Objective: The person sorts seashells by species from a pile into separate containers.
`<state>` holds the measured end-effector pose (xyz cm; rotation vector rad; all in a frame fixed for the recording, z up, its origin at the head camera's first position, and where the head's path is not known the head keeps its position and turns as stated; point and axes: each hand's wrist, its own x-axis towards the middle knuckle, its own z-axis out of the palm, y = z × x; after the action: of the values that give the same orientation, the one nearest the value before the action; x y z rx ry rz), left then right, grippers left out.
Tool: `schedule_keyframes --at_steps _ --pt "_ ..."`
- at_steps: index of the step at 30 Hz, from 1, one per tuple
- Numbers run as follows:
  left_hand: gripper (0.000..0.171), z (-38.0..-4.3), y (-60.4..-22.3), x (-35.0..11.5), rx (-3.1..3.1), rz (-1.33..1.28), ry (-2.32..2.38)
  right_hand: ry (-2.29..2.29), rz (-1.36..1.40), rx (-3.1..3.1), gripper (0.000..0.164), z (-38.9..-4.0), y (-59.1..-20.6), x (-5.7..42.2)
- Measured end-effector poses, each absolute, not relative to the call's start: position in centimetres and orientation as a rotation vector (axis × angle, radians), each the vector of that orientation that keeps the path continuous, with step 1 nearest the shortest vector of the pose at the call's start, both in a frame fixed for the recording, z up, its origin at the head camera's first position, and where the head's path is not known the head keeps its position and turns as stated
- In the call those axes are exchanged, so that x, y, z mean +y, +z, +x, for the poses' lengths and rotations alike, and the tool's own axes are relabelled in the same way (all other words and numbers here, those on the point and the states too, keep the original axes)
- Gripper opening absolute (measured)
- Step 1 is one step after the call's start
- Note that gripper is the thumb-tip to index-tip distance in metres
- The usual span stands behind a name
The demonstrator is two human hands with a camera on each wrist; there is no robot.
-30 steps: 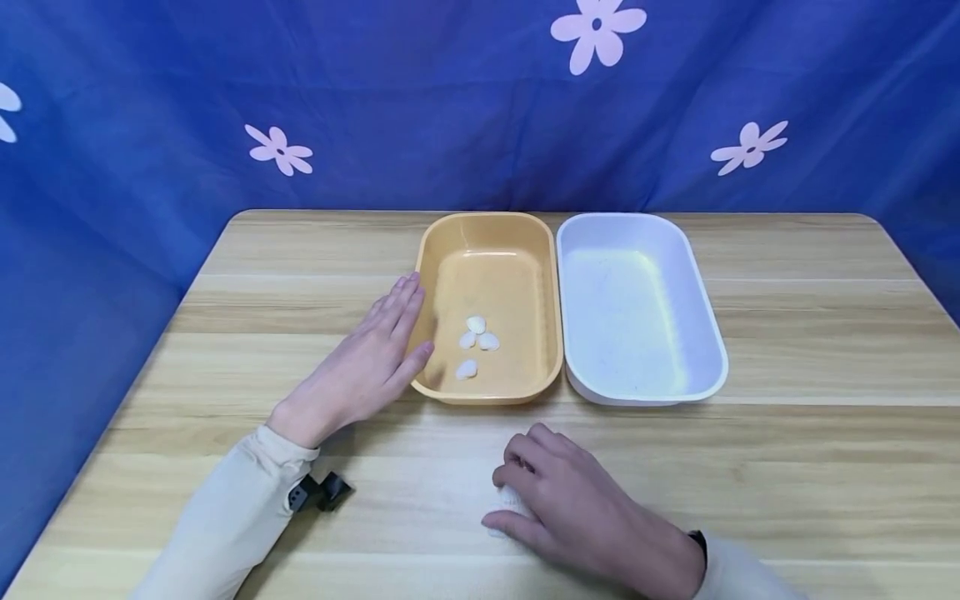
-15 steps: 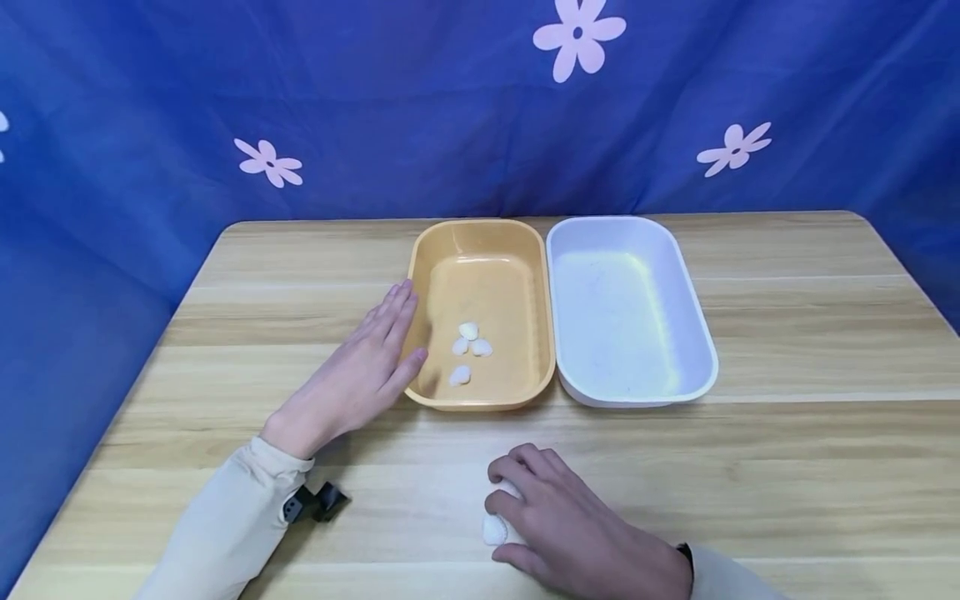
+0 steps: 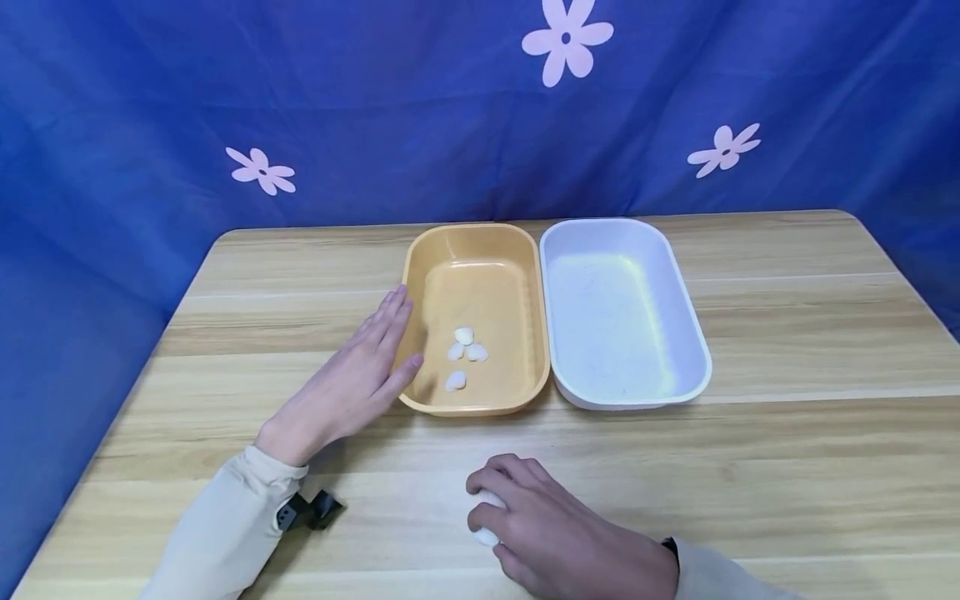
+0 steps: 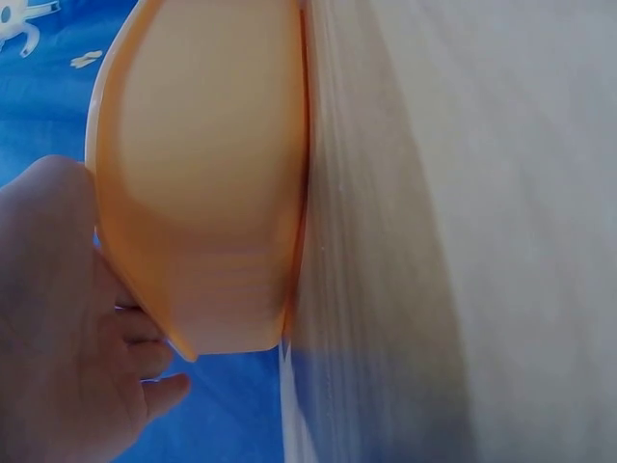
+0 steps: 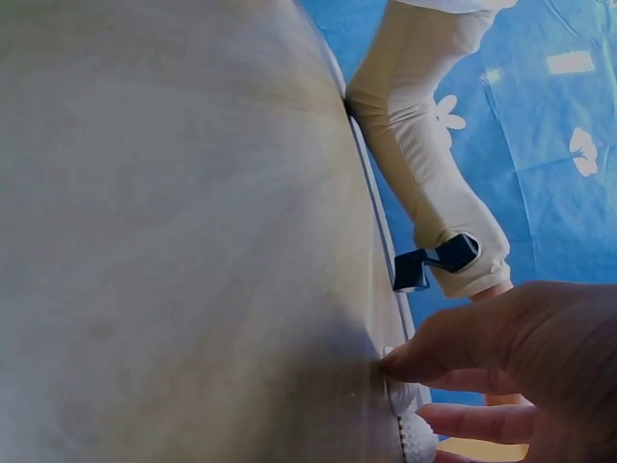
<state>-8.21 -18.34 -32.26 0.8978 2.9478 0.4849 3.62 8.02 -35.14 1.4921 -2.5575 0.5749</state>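
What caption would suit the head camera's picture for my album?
Left hand against an orange tray of four white pieces, right hand curled over more white ones.

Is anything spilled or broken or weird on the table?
Nothing stands out. The orange tray and white tray stand upright, side by side. Four white shell-like pieces lie inside the orange one; the right hand holds more white pieces. I see no spill or crack.
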Motion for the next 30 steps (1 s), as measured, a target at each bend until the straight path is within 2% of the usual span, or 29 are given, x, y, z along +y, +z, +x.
schedule_keyframes --at_steps 12,21,30 --pt "0.069 -7.8 -32.01 -18.35 2.935 0.859 0.519 0.501 1.503 -2.579 0.02 3.47 -34.82 8.29" --pt "0.069 -7.88 -31.98 -18.27 2.936 0.849 0.546 0.521 1.507 -2.627 0.03 3.22 -34.4 8.46" --pt "0.07 -8.16 -31.94 -17.93 2.944 0.848 0.544 0.518 1.524 -2.628 0.029 3.03 -34.29 8.5"
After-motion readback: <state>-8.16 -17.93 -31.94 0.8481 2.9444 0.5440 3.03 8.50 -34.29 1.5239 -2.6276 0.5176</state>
